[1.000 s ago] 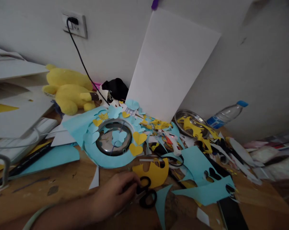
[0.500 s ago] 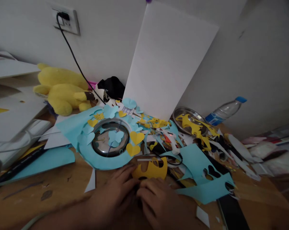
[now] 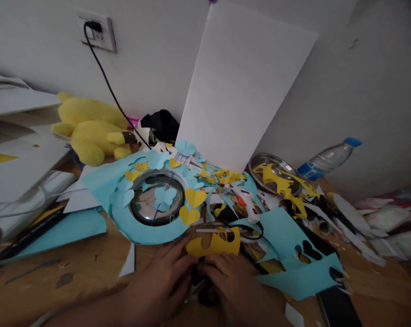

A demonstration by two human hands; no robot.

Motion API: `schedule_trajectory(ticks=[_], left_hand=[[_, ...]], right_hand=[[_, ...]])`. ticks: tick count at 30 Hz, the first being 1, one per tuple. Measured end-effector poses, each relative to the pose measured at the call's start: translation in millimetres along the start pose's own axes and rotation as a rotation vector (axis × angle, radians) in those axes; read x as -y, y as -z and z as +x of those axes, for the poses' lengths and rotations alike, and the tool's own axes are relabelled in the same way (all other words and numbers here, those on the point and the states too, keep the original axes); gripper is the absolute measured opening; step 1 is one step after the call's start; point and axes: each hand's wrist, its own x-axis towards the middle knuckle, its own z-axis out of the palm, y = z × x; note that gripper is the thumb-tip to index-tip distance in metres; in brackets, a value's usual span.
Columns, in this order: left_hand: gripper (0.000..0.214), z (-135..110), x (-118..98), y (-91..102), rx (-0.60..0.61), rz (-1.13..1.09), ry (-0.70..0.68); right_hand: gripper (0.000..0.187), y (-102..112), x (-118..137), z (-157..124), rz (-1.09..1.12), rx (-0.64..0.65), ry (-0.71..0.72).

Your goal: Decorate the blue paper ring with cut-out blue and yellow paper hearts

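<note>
My left hand (image 3: 167,270) and my right hand (image 3: 230,277) meet low in the middle, just above the table, with fingers bent towards each other. Whatever lies between their fingertips is small and hidden in shadow. Right beyond the fingertips is a yellow paper scrap (image 3: 214,245) with rounded cut-outs, its near edge touching or just under the fingers. Below the hands a dark looped thing (image 3: 208,298) shows, partly covered by my right hand; it looks like a scissors handle. A blue paper ring (image 3: 151,235) with blue butterflies and yellow hearts (image 3: 195,198) lies past my left hand.
A white glue gun (image 3: 251,209) lies among paper scraps. Blue cut-out paper (image 3: 304,277) and a dark phone-like slab (image 3: 338,306) are at right. Behind stand a steel plate (image 3: 256,161), a water bottle (image 3: 328,159), a white board (image 3: 246,86) and a yellow plush toy (image 3: 96,131).
My hands have drawn slightly apart, and the dark looped thing below them now shows more clearly. The view has shifted slightly; objects on the right appear farther right.
</note>
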Motion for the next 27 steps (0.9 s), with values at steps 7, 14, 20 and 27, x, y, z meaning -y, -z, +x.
schedule_trajectory(ticks=[7,14,20,27], left_hand=[[0.022,1,-2,0.2,0.042,0.029,0.017],[0.036,0,2,0.4,-0.033,-0.073,0.001],[0.045,-10,-1,2.3,-0.167,-0.075,-0.203],[0.058,-24,-4,-3.5,-0.301,0.165,-0.242]], right_hand=[[0.040,14,-8,-7,0.237,-0.084,-0.080],[0.020,2,-18,-8,1.102,-0.517,-0.369],[0.029,10,-17,-9,1.242,-0.714,-0.418],[0.042,-9,10,-2,1.165,-0.625,-0.435]])
